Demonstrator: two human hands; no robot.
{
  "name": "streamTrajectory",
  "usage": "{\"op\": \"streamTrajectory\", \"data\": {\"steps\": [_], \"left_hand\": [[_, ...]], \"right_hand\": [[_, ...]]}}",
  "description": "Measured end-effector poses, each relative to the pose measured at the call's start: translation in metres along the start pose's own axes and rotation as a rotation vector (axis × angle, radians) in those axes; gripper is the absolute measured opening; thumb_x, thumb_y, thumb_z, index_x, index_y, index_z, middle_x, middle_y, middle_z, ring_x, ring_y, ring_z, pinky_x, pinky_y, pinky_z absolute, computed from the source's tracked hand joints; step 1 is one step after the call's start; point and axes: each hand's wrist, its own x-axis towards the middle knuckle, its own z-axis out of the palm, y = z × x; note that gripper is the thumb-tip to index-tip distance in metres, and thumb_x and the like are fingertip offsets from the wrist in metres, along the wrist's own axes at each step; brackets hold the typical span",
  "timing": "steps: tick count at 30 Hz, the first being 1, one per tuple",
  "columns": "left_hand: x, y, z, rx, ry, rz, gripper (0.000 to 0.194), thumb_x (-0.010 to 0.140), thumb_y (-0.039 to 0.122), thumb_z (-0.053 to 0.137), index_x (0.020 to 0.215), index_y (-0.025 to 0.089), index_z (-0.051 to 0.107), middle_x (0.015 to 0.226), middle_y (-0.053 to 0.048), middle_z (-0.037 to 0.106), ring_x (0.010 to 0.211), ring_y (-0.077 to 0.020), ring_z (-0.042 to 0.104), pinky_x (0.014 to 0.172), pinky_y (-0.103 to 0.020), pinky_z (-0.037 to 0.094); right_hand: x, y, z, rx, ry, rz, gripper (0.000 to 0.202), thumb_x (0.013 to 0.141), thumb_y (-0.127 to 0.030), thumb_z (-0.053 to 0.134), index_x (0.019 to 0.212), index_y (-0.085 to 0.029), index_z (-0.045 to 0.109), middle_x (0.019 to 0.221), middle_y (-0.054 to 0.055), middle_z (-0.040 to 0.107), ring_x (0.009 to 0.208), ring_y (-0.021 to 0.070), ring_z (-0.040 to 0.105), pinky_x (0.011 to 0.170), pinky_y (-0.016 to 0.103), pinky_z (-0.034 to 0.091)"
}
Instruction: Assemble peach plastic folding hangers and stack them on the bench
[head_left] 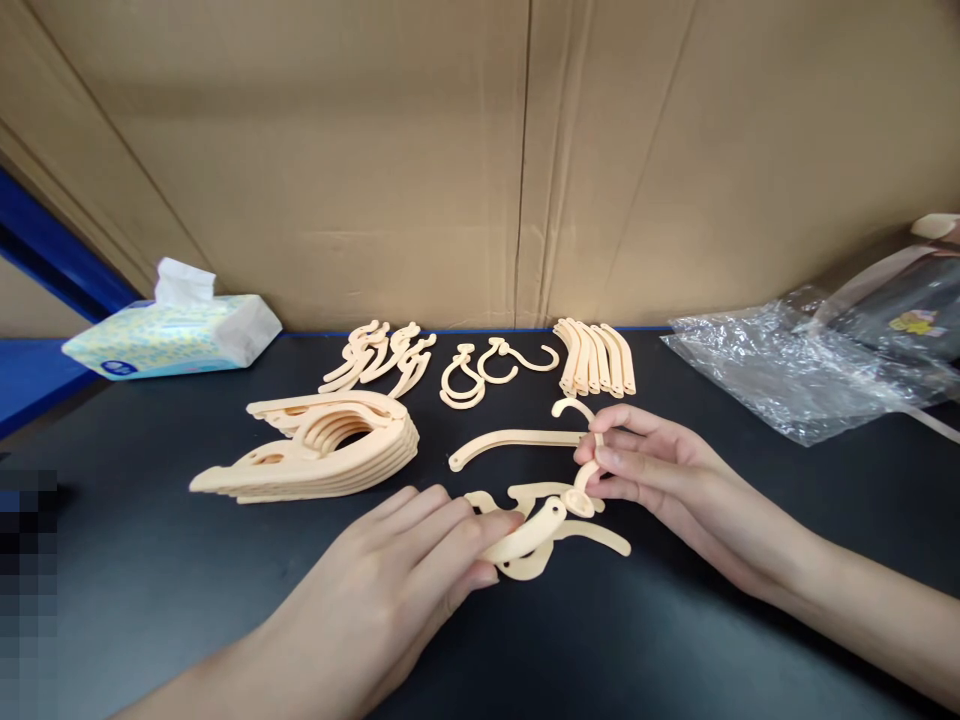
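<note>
My left hand [397, 575] pinches a cream plastic hanger arm [531, 535], curved, with a small hole at its end. In my right hand [667, 470] is a cream hanger hook [577, 502], its curl upward and its round base against or very close to the holed end of that arm. Fingers hide part of both pieces. More cream pieces [600, 535] show below and behind the arm; whether they are held or lie on the table I cannot tell. Just behind the hands, a long slim hanger bar [517, 438] reaches behind my right fingertips.
To the left is a stack of folded hangers [322, 460]. Along the back lie curved pieces [375, 360], several hooks [480, 375] and a row of bars [594, 358]. A tissue pack [172, 335] stands back left, a clear plastic bag [780, 365] at right. Cardboard [337, 150] walls the black table's back.
</note>
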Motion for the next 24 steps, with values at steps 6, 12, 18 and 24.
{"op": "streamTrajectory", "data": {"steps": [6, 12, 18, 24], "left_hand": [[0.001, 0.001, -0.004, -0.057, -0.037, 0.018, 0.026, 0.101, 0.018, 0.030, 0.117, 0.015, 0.052, 0.091, -0.002, 0.065, 0.074, -0.0126, 0.056, 0.067, -0.024, 0.043], [0.003, 0.003, -0.011, -0.076, -0.047, 0.037, 0.026, 0.101, 0.017, 0.030, 0.116, 0.014, 0.051, 0.087, -0.002, 0.063, 0.073, -0.0126, 0.055, 0.067, -0.024, 0.042], [0.004, 0.003, -0.012, -0.063, -0.057, 0.050, 0.029, 0.101, 0.016, 0.028, 0.115, 0.014, 0.053, 0.079, -0.001, 0.061, 0.067, -0.0126, 0.054, 0.061, -0.024, 0.042], [0.004, 0.003, -0.015, -0.092, -0.108, 0.035, 0.032, 0.100, 0.013, 0.029, 0.116, 0.017, 0.055, 0.081, -0.002, 0.061, 0.070, -0.0128, 0.055, 0.064, -0.023, 0.043]], "right_hand": [[-0.001, -0.003, 0.001, -0.071, -0.018, 0.037, 0.015, 0.081, -0.031, 0.068, 0.091, -0.020, 0.065, 0.094, 0.002, 0.067, 0.075, 0.0109, 0.064, 0.077, 0.027, 0.053], [-0.001, -0.002, -0.001, -0.160, -0.025, 0.054, 0.017, 0.078, -0.033, 0.071, 0.090, -0.021, 0.073, 0.078, 0.000, 0.068, 0.069, 0.0099, 0.063, 0.075, 0.026, 0.051], [0.000, -0.003, 0.000, -0.295, -0.054, 0.021, 0.017, 0.080, -0.036, 0.068, 0.090, -0.023, 0.074, 0.078, 0.000, 0.069, 0.068, 0.0096, 0.058, 0.070, 0.025, 0.048], [-0.002, -0.005, 0.001, -0.396, -0.050, 0.012, 0.022, 0.081, -0.041, 0.066, 0.094, -0.025, 0.075, 0.081, 0.001, 0.072, 0.072, 0.0129, 0.062, 0.065, 0.025, 0.048]]}}
